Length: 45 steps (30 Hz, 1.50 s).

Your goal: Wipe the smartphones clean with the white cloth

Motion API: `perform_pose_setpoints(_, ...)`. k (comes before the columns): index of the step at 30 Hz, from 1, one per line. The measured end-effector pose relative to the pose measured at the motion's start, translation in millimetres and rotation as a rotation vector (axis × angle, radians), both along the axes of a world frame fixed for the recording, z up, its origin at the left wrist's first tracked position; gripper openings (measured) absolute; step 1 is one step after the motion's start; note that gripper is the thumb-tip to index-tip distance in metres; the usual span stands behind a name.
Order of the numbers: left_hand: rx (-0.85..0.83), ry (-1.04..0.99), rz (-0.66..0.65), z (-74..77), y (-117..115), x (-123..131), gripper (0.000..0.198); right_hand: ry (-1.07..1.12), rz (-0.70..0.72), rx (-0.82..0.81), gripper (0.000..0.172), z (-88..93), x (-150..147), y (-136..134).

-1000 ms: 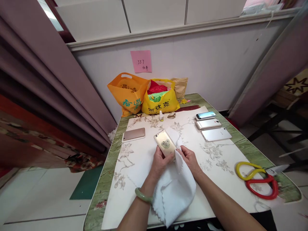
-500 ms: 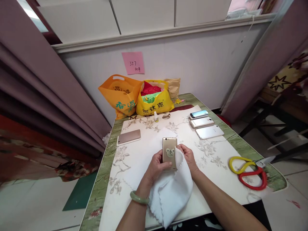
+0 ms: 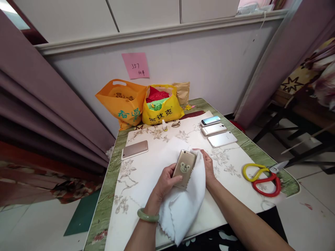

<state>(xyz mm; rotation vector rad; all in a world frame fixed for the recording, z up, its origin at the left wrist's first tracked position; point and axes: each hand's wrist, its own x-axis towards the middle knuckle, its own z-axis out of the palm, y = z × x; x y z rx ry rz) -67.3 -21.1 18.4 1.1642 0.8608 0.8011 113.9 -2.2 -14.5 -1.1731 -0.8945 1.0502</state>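
Note:
A gold phone [image 3: 185, 168] with a frog-like sticker on its back is tilted to the right above the table. My left hand [image 3: 166, 179] grips its left side and lower edge, the thumb lying across its back. My right hand [image 3: 206, 164] holds a white cloth [image 3: 184, 212] with scalloped edges against the phone's right side; its fingertips are partly hidden by the cloth. The cloth hangs down below the phone toward the table's front edge. A green bangle [image 3: 148, 215] circles my left wrist.
Three phones [image 3: 222, 139] lie at the right, near large red and yellow scissors [image 3: 267, 179]. Another phone [image 3: 135, 149] lies left. At the back are an orange bag [image 3: 128, 104], a yellow bag [image 3: 163, 111], a small bottle [image 3: 164, 126] and eyeglasses [image 3: 176, 123].
The phone has tipped from upright to a rightward slant in my left hand. My right hand has moved slightly up with the cloth along its edge. The whole view has shifted a little.

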Motion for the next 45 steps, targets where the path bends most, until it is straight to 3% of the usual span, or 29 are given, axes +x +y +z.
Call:
perform_pose_setpoints(5, 0.003, 0.027, -0.040, -2.6, 1.0, -2.5, 0.028, -0.115, 0.170, 0.015, 0.046, 9.1, -3.8, -6.0)
perform_pose_setpoints(7, -0.001, 0.017, -0.039, -1.8, 0.9, -1.7, 0.029, -0.148, 0.165, -0.007, 0.052, 10.3, -4.2, -6.4)
perform_pose_setpoints(13, -0.019, 0.013, -0.010, 2.3, -0.8, 1.1, 0.031, -0.130, 0.063, 0.009, 0.041, 7.4, -2.4, -2.5)
perform_pose_setpoints(15, -0.012, 0.018, 0.090, -0.9, 0.8, 1.3, 0.033, -0.133, 0.000, 0.021, 0.044, 5.3, -1.5, -0.8)
perform_pose_setpoints(17, -0.016, -0.004, 0.279, -7.2, 4.8, 1.5, 0.036, -0.141, -0.029, 0.016, 0.047, 3.0, -0.9, 0.1)
perform_pose_setpoints(21, -0.060, -0.140, 0.704, -20.6, 16.4, 2.2, 0.039, -0.178, 0.050, -0.010, 0.049, 0.3, -0.9, 0.0)
perform_pose_setpoints(24, -0.108, -0.258, 0.849, -23.8, 21.9, 1.2, 0.039, -0.201, 0.127, -0.042, 0.056, -0.4, -1.2, 0.0)
perform_pose_setpoints(28, -0.137, -0.362, 0.814, -19.2, 20.5, -2.1, 0.042, -0.228, 0.132, 0.000, 0.057, 0.1, -0.9, 0.8)
perform_pose_setpoints(34, -0.070, -0.349, 0.434, -9.0, 9.0, 5.6, 0.047, -0.229, 0.047, 0.012, 0.049, 1.7, -0.3, -0.4)
perform_pose_setpoints(37, -0.095, -0.303, 0.339, -7.6, 6.4, 13.7, 0.044, -0.324, 0.071, 0.033, 0.048, 2.2, -1.0, -1.9)
perform_pose_setpoints(40, -0.109, -0.357, 0.399, -9.9, 8.6, 16.4, 0.044, -0.398, 0.154, 0.032, 0.043, 4.4, -2.6, -4.3)
perform_pose_setpoints(43, -0.137, -0.436, 0.567, -14.6, 13.2, 12.7, 0.045, -0.377, 0.274, 0.045, 0.035, 7.4, -4.7, -7.3)
perform_pose_setpoints(45, -0.152, -0.466, 0.666, -17.6, 15.8, 8.1, 0.046, -0.302, 0.274, 0.062, 0.035, 8.7, -5.1, -8.9)
